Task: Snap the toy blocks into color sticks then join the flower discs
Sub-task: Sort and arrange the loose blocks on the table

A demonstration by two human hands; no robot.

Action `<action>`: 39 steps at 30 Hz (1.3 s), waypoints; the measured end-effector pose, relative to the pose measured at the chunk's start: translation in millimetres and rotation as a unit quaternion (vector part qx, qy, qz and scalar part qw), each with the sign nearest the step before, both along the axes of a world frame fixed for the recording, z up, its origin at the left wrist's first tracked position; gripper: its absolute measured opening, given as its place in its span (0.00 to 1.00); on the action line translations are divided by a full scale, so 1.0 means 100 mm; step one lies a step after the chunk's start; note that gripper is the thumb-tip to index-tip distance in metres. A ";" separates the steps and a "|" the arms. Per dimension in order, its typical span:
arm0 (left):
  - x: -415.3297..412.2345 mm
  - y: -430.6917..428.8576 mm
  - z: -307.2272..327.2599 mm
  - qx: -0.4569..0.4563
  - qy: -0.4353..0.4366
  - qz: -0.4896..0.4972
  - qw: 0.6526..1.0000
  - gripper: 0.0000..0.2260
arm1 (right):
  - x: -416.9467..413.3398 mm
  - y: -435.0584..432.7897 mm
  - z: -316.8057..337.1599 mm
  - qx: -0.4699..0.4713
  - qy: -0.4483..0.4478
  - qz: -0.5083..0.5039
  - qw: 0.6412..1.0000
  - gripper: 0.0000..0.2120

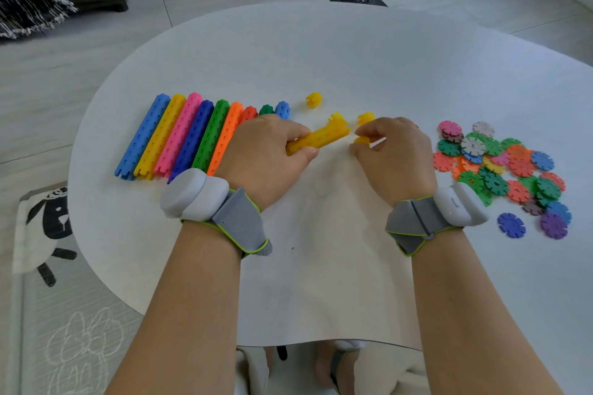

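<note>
Left of the half-built yellow stick [321, 138], a row of finished sticks [179, 135] lies side by side on the table [321, 51], so that stage looks nearly done. The left hand [266, 151] curls round the yellow stick's near end. Beyond the stick lies a loose yellow block [313, 99], with a second loose block [365, 118] just past its open end. There the right hand [394, 154] pinches a third yellow block [362, 140], not yet snapped on. Well right of the stick, the flower discs [500, 167] lie heaped, seemingly unjoined. No container shows.
</note>
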State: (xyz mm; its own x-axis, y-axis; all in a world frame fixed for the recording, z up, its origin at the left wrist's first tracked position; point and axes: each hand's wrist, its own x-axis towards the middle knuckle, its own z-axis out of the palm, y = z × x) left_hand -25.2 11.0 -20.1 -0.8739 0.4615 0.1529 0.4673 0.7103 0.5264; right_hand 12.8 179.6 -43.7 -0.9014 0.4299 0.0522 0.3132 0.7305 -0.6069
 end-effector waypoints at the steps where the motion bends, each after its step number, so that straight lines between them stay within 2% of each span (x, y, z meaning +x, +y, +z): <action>1: 0.00 0.00 0.00 -0.001 0.000 0.000 1.000 0.11 | 0.00 0.00 0.01 -0.020 0.009 -0.004 1.000 0.10; 3: -0.01 0.00 0.00 0.001 0.002 -0.001 1.000 0.11 | 0.00 0.00 0.02 -0.100 0.050 -0.022 0.993 0.10; 6: 0.00 0.00 0.00 0.005 0.002 -0.004 1.000 0.11 | 0.02 0.00 0.07 -0.266 0.107 -0.045 0.957 0.11; 7: 0.00 0.00 0.00 0.006 0.002 -0.008 1.000 0.11 | 0.03 0.00 0.09 -0.294 0.108 -0.043 0.949 0.10; 10: -0.01 0.01 -0.01 0.005 -0.001 -0.013 1.000 0.11 | 0.05 0.03 0.11 -0.308 0.113 -0.039 0.944 0.05; 12: -0.01 0.00 -0.01 0.005 -0.005 -0.011 1.000 0.11 | 0.06 0.04 0.13 -0.348 0.126 -0.044 0.928 0.04; 15: -0.01 0.01 -0.01 0.008 -0.006 -0.015 1.000 0.11 | 0.08 0.04 0.17 -0.404 0.128 -0.016 0.906 0.06; 17: 0.00 0.02 0.00 0.010 -0.005 -0.020 1.000 0.10 | 0.09 0.03 0.18 -0.410 0.122 -0.004 0.904 0.06; 25: 0.01 0.02 0.00 0.014 0.003 -0.018 1.000 0.10 | 0.10 -0.01 0.19 -0.503 0.133 -0.021 0.854 0.04; 29: 0.04 0.03 0.01 0.008 0.018 -0.024 1.000 0.10 | 0.09 -0.01 0.17 -0.508 0.135 -0.019 0.850 0.03; 34: 0.03 0.05 -0.01 0.000 0.025 -0.012 1.000 0.10 | 0.06 0.00 0.16 -0.434 0.128 -0.020 0.892 0.06; 36: 0.01 0.06 -0.02 0.010 0.025 -0.006 1.000 0.11 | 0.03 0.01 0.11 -0.361 0.157 -0.065 0.917 0.07; 39: 0.00 0.05 -0.02 0.010 0.022 0.000 1.000 0.12 | -0.03 0.05 0.00 -0.155 0.130 -0.082 0.976 0.12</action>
